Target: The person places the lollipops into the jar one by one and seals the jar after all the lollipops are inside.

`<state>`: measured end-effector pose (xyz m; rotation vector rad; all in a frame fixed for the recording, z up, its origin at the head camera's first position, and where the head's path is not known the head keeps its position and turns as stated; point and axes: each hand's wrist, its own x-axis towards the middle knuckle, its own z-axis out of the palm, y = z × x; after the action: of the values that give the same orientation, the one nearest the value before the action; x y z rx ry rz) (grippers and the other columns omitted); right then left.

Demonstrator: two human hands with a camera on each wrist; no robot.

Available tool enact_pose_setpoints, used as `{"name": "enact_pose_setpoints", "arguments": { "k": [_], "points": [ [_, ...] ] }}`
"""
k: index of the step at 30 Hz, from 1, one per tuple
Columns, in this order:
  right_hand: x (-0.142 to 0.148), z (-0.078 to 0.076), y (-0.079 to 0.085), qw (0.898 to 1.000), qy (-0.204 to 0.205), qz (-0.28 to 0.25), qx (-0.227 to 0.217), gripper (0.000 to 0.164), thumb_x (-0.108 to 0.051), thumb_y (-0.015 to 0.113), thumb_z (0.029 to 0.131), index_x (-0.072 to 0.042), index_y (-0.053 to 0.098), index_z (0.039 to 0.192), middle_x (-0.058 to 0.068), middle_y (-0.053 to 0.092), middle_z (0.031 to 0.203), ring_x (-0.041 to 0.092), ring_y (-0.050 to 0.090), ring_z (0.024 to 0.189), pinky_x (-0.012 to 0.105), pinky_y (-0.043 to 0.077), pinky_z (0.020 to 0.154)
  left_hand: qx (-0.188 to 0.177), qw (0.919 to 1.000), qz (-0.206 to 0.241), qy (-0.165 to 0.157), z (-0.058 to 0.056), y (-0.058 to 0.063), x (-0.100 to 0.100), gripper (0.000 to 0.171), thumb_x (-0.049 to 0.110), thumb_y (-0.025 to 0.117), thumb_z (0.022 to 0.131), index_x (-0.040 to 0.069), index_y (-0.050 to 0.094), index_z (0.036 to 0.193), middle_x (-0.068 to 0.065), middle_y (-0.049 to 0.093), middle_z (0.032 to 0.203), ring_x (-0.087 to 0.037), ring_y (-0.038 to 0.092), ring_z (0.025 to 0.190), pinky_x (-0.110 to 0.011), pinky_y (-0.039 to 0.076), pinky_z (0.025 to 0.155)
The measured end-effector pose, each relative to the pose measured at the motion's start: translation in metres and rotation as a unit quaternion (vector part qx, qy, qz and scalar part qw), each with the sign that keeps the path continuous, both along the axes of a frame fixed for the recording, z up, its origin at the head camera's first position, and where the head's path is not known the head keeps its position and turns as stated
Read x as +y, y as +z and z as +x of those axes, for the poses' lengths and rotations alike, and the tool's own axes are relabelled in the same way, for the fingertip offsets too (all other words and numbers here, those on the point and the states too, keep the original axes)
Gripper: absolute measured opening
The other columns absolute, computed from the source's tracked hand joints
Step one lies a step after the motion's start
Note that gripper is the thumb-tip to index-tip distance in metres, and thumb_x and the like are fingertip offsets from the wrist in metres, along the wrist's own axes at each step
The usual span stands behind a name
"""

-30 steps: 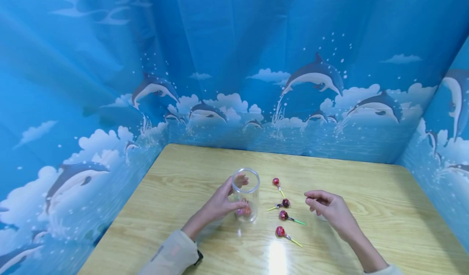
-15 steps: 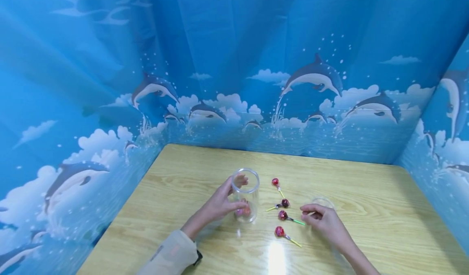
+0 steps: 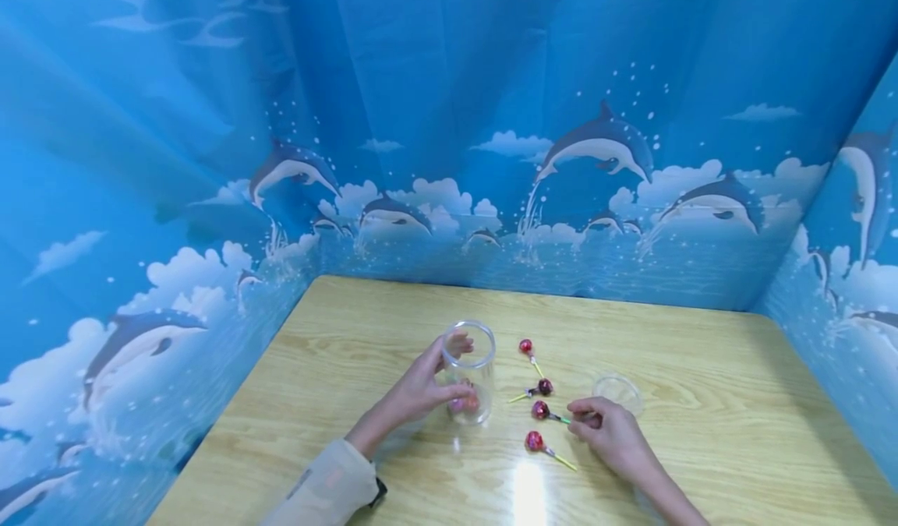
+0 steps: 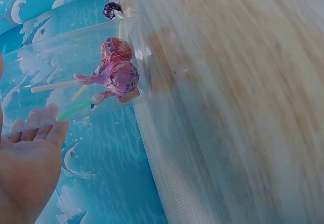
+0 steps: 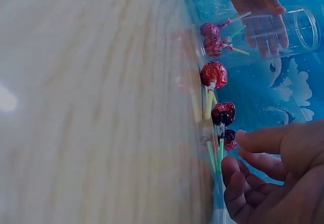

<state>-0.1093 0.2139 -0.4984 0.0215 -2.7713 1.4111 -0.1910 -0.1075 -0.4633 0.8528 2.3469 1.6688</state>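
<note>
My left hand [image 3: 421, 390] holds a clear plastic jar [image 3: 484, 378] upright on the table, thumb on the near side and fingers behind it. Several wrapped lollipops [image 4: 121, 77] sit at the jar's bottom, their sticks pointing up. To the right of the jar lies a loose column of lollipops: a red one [image 3: 525, 346] farthest away, a dark one [image 3: 544, 386], a dark one with a green stick [image 3: 539, 410], and a red one [image 3: 534, 441] nearest. My right hand [image 3: 610, 436] has its fingertips right at the green stick's end; thumb and finger stand apart in the right wrist view.
A clear round lid [image 3: 617, 392] lies on the wooden table [image 3: 701, 401] just beyond my right hand. Blue dolphin-print curtains [image 3: 435, 121] surround the table at the back and sides.
My right hand has moved left and toward me, from over the lid to the green stick, bringing the lid into view. The left hand and jar stay in place.
</note>
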Motion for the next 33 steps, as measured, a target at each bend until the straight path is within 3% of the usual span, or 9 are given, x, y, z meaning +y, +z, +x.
{"name": "enact_pose_setpoints", "arguments": {
  "k": [7, 22, 29, 33],
  "points": [
    [-0.005, 0.001, 0.002, 0.999, -0.001, 0.039, -0.009, 0.030, 0.001, 0.085, 0.078, 0.001, 0.074, 0.105, 0.006, 0.072, 0.100, 0.016, 0.066, 0.085, 0.023, 0.058, 0.074, 0.004, 0.9999, 0.009, -0.009, 0.000, 0.000, 0.000, 0.082, 0.011, 0.084, 0.085, 0.007, 0.039, 0.153, -0.022, 0.051, 0.151, -0.033, 0.047, 0.141, -0.054, 0.033, 0.120],
    [-0.014, -0.005, 0.001, 0.995, -0.003, 0.097, 0.000, 0.015, 0.006, 0.082, 0.077, -0.004, 0.075, 0.086, 0.000, 0.068, 0.081, 0.013, 0.062, 0.075, 0.025, 0.056, 0.067, -0.004, 1.0000, 0.005, -0.003, 0.000, 0.001, -0.001, 0.083, 0.010, 0.084, 0.084, 0.008, 0.038, 0.154, -0.019, 0.051, 0.151, -0.032, 0.048, 0.141, -0.052, 0.032, 0.121],
    [-0.013, -0.004, 0.000, 0.995, -0.006, 0.097, 0.004, 0.011, 0.004, 0.079, 0.080, -0.005, 0.074, 0.082, -0.001, 0.069, 0.078, 0.012, 0.061, 0.072, 0.024, 0.056, 0.065, 0.000, 1.0000, 0.005, -0.005, 0.000, 0.000, -0.001, 0.083, 0.011, 0.084, 0.085, 0.006, 0.038, 0.154, -0.020, 0.052, 0.151, -0.034, 0.047, 0.141, -0.054, 0.032, 0.121],
    [-0.012, -0.002, 0.002, 0.997, -0.027, 0.067, -0.013, 0.007, 0.002, 0.077, 0.084, -0.004, 0.075, 0.087, -0.001, 0.070, 0.078, 0.012, 0.060, 0.070, 0.022, 0.053, 0.062, 0.001, 1.0000, 0.006, -0.005, -0.001, 0.000, 0.000, 0.083, 0.011, 0.084, 0.085, 0.008, 0.038, 0.154, -0.018, 0.052, 0.151, -0.031, 0.048, 0.141, -0.052, 0.032, 0.121]
  ]
}}
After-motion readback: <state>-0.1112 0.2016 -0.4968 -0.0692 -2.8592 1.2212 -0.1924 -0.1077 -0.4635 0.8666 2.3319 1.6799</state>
